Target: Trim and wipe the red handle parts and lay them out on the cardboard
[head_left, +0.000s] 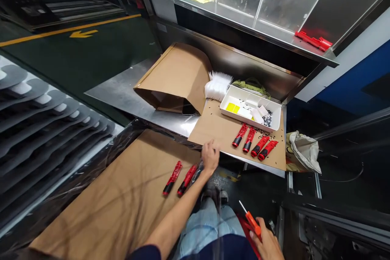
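Observation:
My left hand (210, 156) reaches forward over the edge of a brown cardboard sheet (122, 203), fingers partly curled, at the top end of a red and black handle (187, 179); I cannot tell if it grips it. A second red and black handle (172, 177) lies just to its left. My right hand (266, 241) rests low by my thigh, closed on an orange-handled screwdriver (250, 217) with its tip pointing up and left. Several more red and black handles (254, 143) lie in a row on the bench cardboard (219, 130).
A white tray (276, 118) with small parts stands behind the row. A folded cardboard piece (176, 77) and white bristly bundle (217, 85) sit on the steel bench. Stacked grey trays (39, 118) fill the left. A crumpled bag (303, 150) hangs at right.

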